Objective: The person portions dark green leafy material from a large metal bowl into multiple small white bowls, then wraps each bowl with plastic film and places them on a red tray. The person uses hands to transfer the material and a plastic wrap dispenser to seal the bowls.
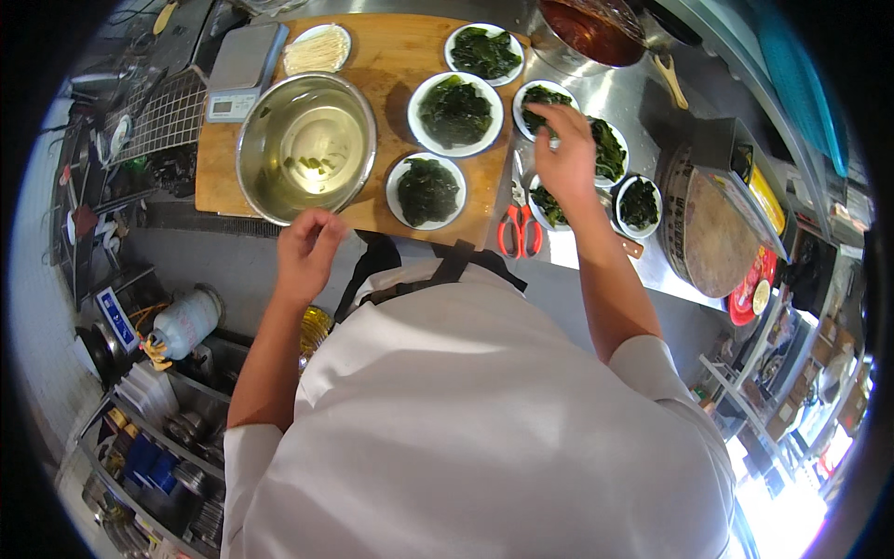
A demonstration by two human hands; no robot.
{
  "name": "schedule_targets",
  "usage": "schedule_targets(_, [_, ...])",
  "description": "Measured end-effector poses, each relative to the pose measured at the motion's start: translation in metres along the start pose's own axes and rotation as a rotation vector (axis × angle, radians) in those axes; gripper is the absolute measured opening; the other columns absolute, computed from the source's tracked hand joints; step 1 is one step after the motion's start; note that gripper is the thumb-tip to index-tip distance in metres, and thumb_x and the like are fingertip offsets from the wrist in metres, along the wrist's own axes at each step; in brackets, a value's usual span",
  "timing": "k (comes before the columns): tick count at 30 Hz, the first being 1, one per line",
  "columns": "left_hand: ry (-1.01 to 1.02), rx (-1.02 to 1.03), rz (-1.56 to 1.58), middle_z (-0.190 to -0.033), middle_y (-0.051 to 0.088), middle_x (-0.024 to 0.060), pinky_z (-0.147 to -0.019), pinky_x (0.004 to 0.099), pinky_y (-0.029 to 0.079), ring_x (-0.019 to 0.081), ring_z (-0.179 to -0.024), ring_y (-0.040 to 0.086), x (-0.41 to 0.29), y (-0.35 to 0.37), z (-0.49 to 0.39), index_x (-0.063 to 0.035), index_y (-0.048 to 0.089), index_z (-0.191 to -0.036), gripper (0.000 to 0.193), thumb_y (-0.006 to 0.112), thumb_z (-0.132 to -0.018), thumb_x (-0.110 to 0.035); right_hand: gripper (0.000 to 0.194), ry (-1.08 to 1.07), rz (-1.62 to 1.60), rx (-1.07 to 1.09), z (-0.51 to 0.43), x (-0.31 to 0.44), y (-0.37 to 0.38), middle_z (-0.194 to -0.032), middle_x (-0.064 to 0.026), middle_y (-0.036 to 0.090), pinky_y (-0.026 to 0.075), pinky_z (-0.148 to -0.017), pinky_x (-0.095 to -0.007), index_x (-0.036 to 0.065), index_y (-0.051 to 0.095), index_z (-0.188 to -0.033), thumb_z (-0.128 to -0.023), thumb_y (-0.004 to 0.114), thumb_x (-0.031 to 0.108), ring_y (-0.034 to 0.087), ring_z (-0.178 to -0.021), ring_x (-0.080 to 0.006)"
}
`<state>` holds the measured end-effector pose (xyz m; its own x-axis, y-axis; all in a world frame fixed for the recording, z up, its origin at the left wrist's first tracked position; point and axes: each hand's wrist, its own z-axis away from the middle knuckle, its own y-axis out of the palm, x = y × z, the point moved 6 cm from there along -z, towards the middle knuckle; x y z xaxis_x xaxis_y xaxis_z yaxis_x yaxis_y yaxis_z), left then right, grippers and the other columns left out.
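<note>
My left hand [307, 253] is at the near rim of a stainless steel bowl [250, 178]. Its fingers are loosely curled, with no object visible in them; whether it touches the rim is unclear. Pale liquid and a few green scraps lie in the bowl. My right hand [567, 155] hovers with fingers spread over white bowls of dark green leaves, probably seaweed, partly hiding a back bowl [517, 112] and a front one [534, 192]. Similar leaves fill a large bowl [454, 112] and a smaller bowl [427, 192] on the wooden cutting board [380, 42].
Red-handled scissors [519, 227] lie beside the board. A digital scale [244, 63] and a plate of enoki mushrooms [318, 50] are at the back left. Red sauce fills a pot [590, 31] at the back right. A round chopping block [719, 237] stands at right, a gas cylinder [187, 323] lower left.
</note>
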<state>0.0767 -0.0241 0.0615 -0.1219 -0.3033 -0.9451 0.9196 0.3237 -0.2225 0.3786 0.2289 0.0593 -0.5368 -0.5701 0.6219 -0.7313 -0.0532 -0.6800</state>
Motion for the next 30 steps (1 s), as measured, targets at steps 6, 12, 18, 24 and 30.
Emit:
schedule_targets(6, [-0.299, -0.262, -0.398, -0.063, 0.049, 0.0047, -0.056, 0.0330, 0.040, 0.0108, -0.064, 0.046, 0.152, -0.102, 0.099, 0.0001, 0.049, -0.073, 0.045, 0.054, -0.106, -0.030, 0.019, 0.546, -0.503, 0.331, 0.056, 0.008, 0.017, -0.097, -0.0043, 0.071, 0.050, -0.073, -0.0241, 0.001, 0.072, -0.105, -0.093, 0.057, -0.002, 0.062, -0.083, -0.0096])
schedule_targets(12, [-0.567, 0.338, -1.152, -0.091, 0.071, 0.0202, -0.077, 0.0478, 0.054, 0.0370, -0.085, 0.069, 0.376, -0.179, 0.283, -0.0067, 0.070, -0.105, 0.034, 0.051, -0.098, -0.033, 0.032, 0.747, -1.072, 1.048, 0.124, 0.116, 0.139, -0.103, -0.0106, 0.071, 0.055, -0.086, -0.0291, -0.003, 0.063, -0.124, -0.097, 0.060, 0.014, 0.069, -0.099, -0.0188])
schedule_targets(18, [-0.438, 0.190, -0.728, -0.093, 0.074, 0.0128, -0.070, 0.0408, 0.058, 0.0291, -0.081, 0.071, 0.440, -0.239, 0.345, -0.0095, 0.070, -0.114, 0.031, 0.064, -0.089, -0.027, 0.079, 1.255, -1.451, 0.836, 0.137, 0.171, 0.222, -0.145, -0.0224, 0.048, 0.055, -0.097, -0.0416, -0.001, 0.021, -0.154, -0.098, 0.067, 0.027, 0.064, -0.115, -0.0342])
schedule_targets(24, [-0.848, -0.154, 0.196, -0.092, 0.068, 0.0066, -0.063, 0.0317, 0.052, 0.0172, -0.075, 0.064, 0.459, -0.260, 0.335, -0.0070, 0.063, -0.114, 0.022, 0.063, -0.094, -0.017, 0.062, 1.201, -1.379, 0.501, 0.112, 0.176, 0.261, -0.142, -0.0233, 0.049, 0.056, -0.097, -0.0496, -0.006, 0.032, -0.146, -0.097, 0.061, 0.018, 0.061, -0.117, -0.0378])
schedule_targets(30, [-0.782, -0.301, 0.730, -0.078, 0.060, 0.0032, -0.053, 0.0277, 0.044, 0.0133, -0.060, 0.054, 0.440, -0.301, 0.338, -0.0103, 0.059, -0.116, 0.023, 0.063, -0.093, -0.008, 0.038, 1.289, -1.182, 0.151, 0.100, 0.200, 0.251, -0.128, -0.0213, 0.056, 0.057, -0.091, -0.0516, -0.010, 0.049, -0.129, -0.094, 0.054, 0.003, 0.062, -0.109, -0.0370])
